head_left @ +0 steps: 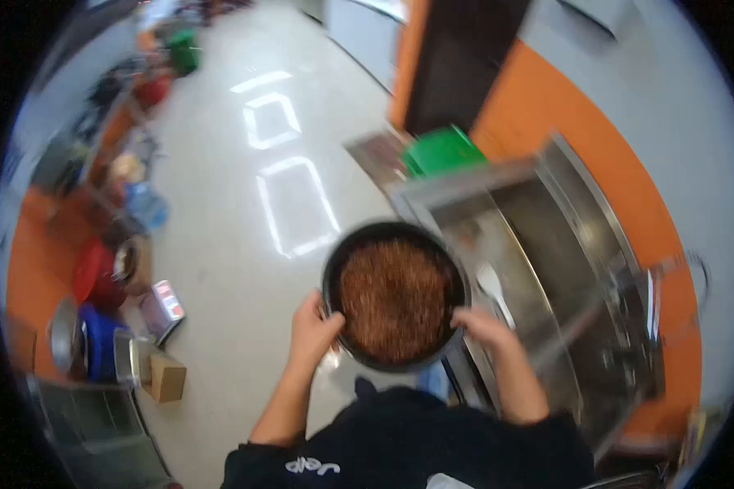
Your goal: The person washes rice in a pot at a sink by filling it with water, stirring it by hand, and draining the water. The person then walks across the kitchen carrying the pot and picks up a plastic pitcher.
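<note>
A round black pan [331, 281] full of brown, crumbly food [395, 301] is held level in front of my body, above the floor. My left hand [314, 326] grips its left rim, with the thumb over the edge. On the opposite side, my right hand [483, 324] is closed on the right rim. The fingers under the pan are hidden.
A metal sink counter [538, 196] with a white utensil [494, 289] stands at the right, with a green bin [444, 152] beyond it. Along the left are a red bucket [98, 273], a blue container [102, 342] and a cardboard box [167, 377]. Shiny floor [228, 269] lies between.
</note>
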